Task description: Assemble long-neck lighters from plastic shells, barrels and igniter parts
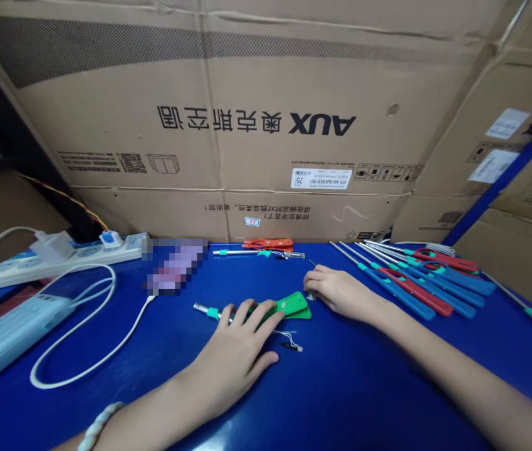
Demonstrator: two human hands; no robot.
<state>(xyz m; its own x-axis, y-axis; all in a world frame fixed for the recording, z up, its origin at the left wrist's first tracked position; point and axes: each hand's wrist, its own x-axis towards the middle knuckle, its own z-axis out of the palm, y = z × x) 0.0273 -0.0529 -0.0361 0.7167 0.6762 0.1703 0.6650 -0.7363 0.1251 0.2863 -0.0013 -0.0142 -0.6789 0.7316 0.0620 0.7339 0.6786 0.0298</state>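
My left hand (237,351) lies flat on the blue table (350,388), its spread fingers resting on a green-handled lighter (289,305) with a metal tube pointing left. My right hand (336,289) is curled just right of the green handle, pinching a small thin metal part that I cannot make out. A tiny wired component (291,341) lies by my left fingertips.
A row of several red and blue long-nosed lighters (416,275) lies at the right. One more lighter (259,253) and an orange handle (268,243) lie at the back. A power strip (54,257), white cable (82,351) and power bank (7,335) sit left. Cardboard boxes (256,119) wall the back.
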